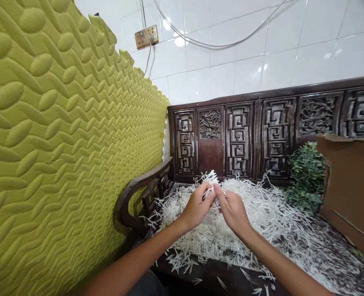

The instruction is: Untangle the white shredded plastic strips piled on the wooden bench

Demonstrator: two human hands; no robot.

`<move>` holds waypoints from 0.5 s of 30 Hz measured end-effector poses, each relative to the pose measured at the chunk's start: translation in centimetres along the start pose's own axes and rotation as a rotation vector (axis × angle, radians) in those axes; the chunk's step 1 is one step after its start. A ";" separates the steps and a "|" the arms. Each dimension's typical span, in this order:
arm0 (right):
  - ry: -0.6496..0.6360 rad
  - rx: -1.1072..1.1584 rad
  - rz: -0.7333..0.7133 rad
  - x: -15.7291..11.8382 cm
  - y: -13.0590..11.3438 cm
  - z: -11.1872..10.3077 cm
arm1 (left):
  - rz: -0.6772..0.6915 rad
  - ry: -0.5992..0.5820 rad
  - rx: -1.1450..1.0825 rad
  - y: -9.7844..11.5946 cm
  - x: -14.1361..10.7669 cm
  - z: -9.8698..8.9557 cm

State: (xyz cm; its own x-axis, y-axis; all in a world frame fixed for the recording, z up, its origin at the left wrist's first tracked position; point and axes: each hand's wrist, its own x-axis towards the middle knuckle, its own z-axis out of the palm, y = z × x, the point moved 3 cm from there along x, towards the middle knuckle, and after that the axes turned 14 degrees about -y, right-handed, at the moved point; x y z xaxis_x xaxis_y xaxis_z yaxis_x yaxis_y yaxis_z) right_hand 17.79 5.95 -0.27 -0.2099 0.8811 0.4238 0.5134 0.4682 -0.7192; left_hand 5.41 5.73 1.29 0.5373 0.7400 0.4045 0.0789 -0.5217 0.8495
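Observation:
My left hand [199,204] and my right hand [233,206] meet over the middle of a dark wooden bench. Between their closed fingertips they pinch a small bunch of thin white branched sprigs [212,176], its tips pointing up and away from me. Part of the bunch is hidden behind the fingers. Below and around both hands spreads a big loose pile of similar white sprigs [262,211], which look like plastic stems.
The dark wooden bench [210,158] has a carved back and a curved armrest [128,197] at left. Yellow textured foam mats [77,164] stand upright along the left. Green artificial foliage [307,176] and a cardboard box [351,189] are at right. A socket [146,37] is on the tiled wall.

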 end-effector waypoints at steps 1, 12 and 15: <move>0.027 -0.080 -0.010 0.1 0.2 -0.2 | -0.010 -0.001 -0.033 -0.1 0.0 0.0; 0.030 -0.529 -0.093 1.1 0.7 -0.2 | -0.079 0.060 -0.214 0.1 0.1 0.6; 0.054 -0.357 0.026 2.3 1.6 -0.1 | -0.113 0.110 -0.201 -0.6 0.2 0.8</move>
State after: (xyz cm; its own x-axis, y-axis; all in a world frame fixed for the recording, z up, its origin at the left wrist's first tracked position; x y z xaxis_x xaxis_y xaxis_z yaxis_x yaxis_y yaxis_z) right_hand 18.27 8.73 -0.40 -0.1534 0.8834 0.4429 0.7786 0.3840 -0.4963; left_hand 6.09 5.83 0.62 0.4392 0.8362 0.3286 -0.0411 -0.3466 0.9371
